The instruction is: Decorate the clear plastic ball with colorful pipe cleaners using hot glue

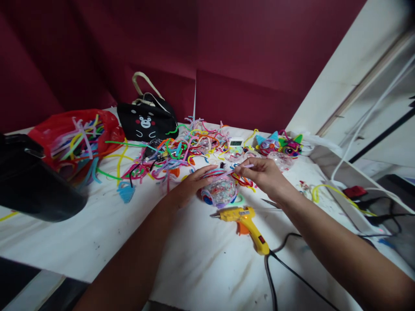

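A clear round ball [223, 193], with crinkly filling inside and coloured pipe cleaners on it, sits on the white table. My left hand [194, 183] is curled against its left side and steadies it. Between thumb and fingertips, my right hand [261, 172] pinches a pale purple pipe cleaner [231, 171], which reaches across the top of the ball. Just in front of the ball lies a yellow hot glue gun [241, 216], its nozzle pointing left. Pointed metal blades [269, 202], probably of scissors, show beside my right wrist.
Tangled pipe cleaners [184, 147] cover the table's back, near a small digital display [236, 142] and decorated balls [267, 144]. A red bag [74, 125], black bag [145, 119] and black bin [35, 181] are left. The glue gun's cord [300, 272] runs right.
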### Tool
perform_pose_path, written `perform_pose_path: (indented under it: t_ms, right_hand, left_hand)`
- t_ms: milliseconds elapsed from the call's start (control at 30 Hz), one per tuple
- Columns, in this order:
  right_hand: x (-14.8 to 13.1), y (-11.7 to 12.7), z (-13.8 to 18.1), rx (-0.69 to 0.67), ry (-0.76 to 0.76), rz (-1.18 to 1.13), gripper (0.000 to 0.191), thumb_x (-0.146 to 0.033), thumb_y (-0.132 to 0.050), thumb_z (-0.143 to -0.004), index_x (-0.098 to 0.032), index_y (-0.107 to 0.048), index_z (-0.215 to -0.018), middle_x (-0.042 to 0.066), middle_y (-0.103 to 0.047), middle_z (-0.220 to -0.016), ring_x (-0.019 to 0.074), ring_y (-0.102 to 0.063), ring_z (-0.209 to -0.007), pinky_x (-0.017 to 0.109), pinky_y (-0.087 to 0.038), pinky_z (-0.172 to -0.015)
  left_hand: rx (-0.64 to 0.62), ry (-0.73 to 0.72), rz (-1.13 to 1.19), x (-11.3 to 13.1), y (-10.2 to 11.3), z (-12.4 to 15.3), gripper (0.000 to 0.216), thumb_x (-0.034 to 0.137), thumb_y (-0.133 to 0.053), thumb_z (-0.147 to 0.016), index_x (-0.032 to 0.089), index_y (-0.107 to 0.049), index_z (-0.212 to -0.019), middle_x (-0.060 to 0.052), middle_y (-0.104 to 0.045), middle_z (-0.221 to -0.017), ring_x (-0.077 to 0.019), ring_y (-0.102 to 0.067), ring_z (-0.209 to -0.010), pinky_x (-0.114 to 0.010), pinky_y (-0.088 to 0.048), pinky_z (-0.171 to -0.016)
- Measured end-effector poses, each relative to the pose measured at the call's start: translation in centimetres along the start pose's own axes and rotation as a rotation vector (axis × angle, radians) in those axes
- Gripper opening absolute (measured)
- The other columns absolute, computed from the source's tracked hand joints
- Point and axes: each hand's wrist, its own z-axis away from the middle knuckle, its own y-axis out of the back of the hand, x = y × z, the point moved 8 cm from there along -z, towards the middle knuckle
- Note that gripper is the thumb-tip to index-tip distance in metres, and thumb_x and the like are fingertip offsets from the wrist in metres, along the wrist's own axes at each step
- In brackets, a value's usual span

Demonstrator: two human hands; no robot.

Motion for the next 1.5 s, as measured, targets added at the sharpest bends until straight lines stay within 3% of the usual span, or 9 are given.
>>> perform_pose_path:
  t_ms: [67, 267, 433, 600, 733, 867, 1067, 1300, 1500]
  right_hand:
    - [1.2, 0.1, 0.2, -0.017, -0.068, -0.095, 0.033, -0.042, -0.088, -0.056, -0.018, -0.070, -0.070, 0.002, -0.071, -0.069, 0.0149, -0.062, -0.064, 0.026, -0.051, -0.060]
    - [5.1, 0.7, 1.2, 0.022, -0.242, -0.261, 0.060, -0.029, -0.094, -0.048, -0.020, -0.062, -0.099, 0.002, -0.072, -0.089, 0.0181, -0.071, -0.072, 0.034, -0.059, -0.071]
    - [7.0, -0.4, 2.1, 0.001, -0.294, -0.243, 0.061, -0.027, -0.093, -0.049, -0.019, -0.060, -0.100, 0.001, -0.069, -0.084, 0.0172, -0.069, -0.070, 0.035, -0.059, -0.069]
    - [7.6, -1.6, 2.2, -0.009, -0.289, -0.246, 0.069, -0.031, -0.095, -0.042, -0.021, -0.058, -0.099, -0.004, -0.065, -0.078, 0.0169, -0.067, -0.069, 0.035, -0.058, -0.069]
    - [7.6, -1.8, 1.8, 0.009, -0.269, -0.241, 0.071, -0.034, -0.095, -0.040, -0.021, -0.056, -0.098, -0.006, -0.062, -0.075, 0.0152, -0.065, -0.066, 0.034, -0.056, -0.068]
    - [6.6, -1.4, 1.5, 0.017, -0.245, -0.230, 0.073, -0.033, -0.095, -0.039, -0.021, -0.055, -0.099, -0.007, -0.062, -0.073, 0.0149, -0.064, -0.066, 0.032, -0.053, -0.067]
    - [4.4, -1.0, 1.2, 0.028, -0.207, -0.219, 0.079, -0.033, -0.096, -0.038, -0.021, -0.054, -0.104, -0.005, -0.064, -0.080, 0.0140, -0.062, -0.069, 0.031, -0.054, -0.069]
    - [3.3, -1.2, 0.9, 0.031, -0.166, -0.182, 0.076, -0.036, -0.095, -0.039, -0.021, -0.056, -0.103, -0.003, -0.063, -0.084, 0.0133, -0.061, -0.068, 0.032, -0.055, -0.068]
    - [2.9, -1.1, 0.7, 0.028, -0.151, -0.163, 0.073, -0.033, -0.094, -0.042, -0.022, -0.056, -0.103, -0.003, -0.063, -0.084, 0.0145, -0.064, -0.068, 0.034, -0.056, -0.068]
  left_hand:
    - [-0.006, 0.015, 0.010, -0.2, 0.0, -0.1, 0.067, 0.039, -0.078, -0.077, 0.025, -0.060, -0.139, -0.008, -0.063, -0.142, -0.0318, -0.059, -0.129, -0.043, -0.048, -0.106]
    - [-0.016, 0.021, 0.015, 0.0, 0.0, 0.1, 0.069, 0.042, -0.078, -0.077, 0.026, -0.058, -0.141, -0.009, -0.061, -0.144, -0.0321, -0.060, -0.128, -0.039, -0.051, -0.101]
    - [-0.012, 0.028, -0.004, 0.1, 0.0, 0.1, 0.072, 0.044, -0.078, -0.076, 0.026, -0.056, -0.142, -0.009, -0.057, -0.149, -0.0336, -0.056, -0.133, -0.041, -0.050, -0.103]
    - [0.014, 0.046, 0.013, -0.2, 0.1, 0.0, 0.076, 0.046, -0.079, -0.074, 0.024, -0.055, -0.143, -0.011, -0.056, -0.150, -0.0344, -0.055, -0.135, -0.044, -0.047, -0.108]
    - [0.029, 0.056, 0.080, -0.2, -0.1, 0.1, 0.076, 0.045, -0.079, -0.074, 0.026, -0.053, -0.143, -0.009, -0.060, -0.145, -0.0328, -0.057, -0.132, -0.045, -0.047, -0.108]
    - [0.123, 0.052, 0.162, -0.4, 0.3, 0.0, 0.080, 0.039, -0.082, -0.071, 0.022, -0.052, -0.143, -0.011, -0.064, -0.140, -0.0325, -0.060, -0.127, -0.044, -0.047, -0.106]
    - [0.099, -0.044, 0.329, -0.1, -0.4, -0.2, 0.055, 0.038, -0.082, -0.074, 0.020, -0.067, -0.123, -0.010, -0.072, -0.125, -0.0342, -0.066, -0.114, -0.042, -0.054, -0.093]
    - [0.077, -0.063, 0.416, 0.5, -1.1, 0.1, 0.053, 0.040, -0.078, -0.079, 0.023, -0.065, -0.127, -0.010, -0.068, -0.133, -0.0322, -0.066, -0.116, -0.037, -0.060, -0.083]
    - [0.111, -0.004, 0.440, 0.3, -1.1, 0.2, 0.057, 0.039, -0.076, -0.080, 0.026, -0.060, -0.133, -0.010, -0.066, -0.135, -0.0342, -0.066, -0.117, -0.042, -0.062, -0.082]
